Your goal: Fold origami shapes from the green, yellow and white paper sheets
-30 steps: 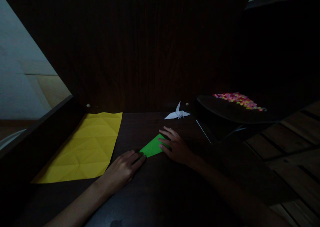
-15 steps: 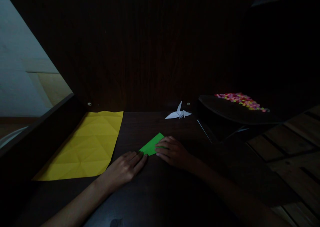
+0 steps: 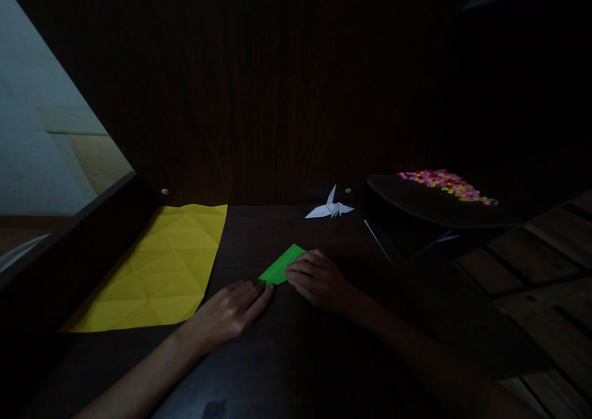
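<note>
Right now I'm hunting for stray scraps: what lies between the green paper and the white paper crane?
Only bare dark tabletop, in the head view, between the green paper and the white paper crane.

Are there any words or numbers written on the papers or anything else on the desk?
None can be read. The green paper under the left hand and right hand, the yellow sheet and the white paper crane look blank. The colourful bits are too small to tell.
</note>
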Action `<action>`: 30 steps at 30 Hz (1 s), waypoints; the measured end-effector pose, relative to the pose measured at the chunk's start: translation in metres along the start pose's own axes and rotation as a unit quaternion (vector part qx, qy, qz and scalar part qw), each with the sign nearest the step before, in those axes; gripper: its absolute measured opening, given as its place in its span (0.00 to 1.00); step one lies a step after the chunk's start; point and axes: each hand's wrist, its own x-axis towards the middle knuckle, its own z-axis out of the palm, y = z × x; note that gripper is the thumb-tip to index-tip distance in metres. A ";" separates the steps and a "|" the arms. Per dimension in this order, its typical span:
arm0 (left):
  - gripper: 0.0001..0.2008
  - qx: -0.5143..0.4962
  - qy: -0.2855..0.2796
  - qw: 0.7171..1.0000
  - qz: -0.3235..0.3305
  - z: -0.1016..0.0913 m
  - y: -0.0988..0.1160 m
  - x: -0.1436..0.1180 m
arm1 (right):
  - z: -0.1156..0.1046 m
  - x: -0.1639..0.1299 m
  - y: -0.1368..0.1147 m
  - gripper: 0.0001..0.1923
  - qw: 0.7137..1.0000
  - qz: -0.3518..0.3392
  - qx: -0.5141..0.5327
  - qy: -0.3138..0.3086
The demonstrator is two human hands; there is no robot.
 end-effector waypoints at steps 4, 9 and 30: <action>0.18 -0.019 0.005 1.000 -0.018 0.001 0.001 0.000 | 0.000 0.002 -0.001 0.07 1.000 -0.001 -0.012 0.004; 0.14 -0.041 0.048 0.996 -0.057 0.006 0.004 0.001 | -0.003 0.005 -0.005 0.05 0.999 -0.001 -0.032 0.014; 0.09 -0.331 0.115 0.832 -0.429 -0.009 0.004 0.013 | -0.015 0.009 -0.021 0.11 0.975 0.121 -0.067 0.175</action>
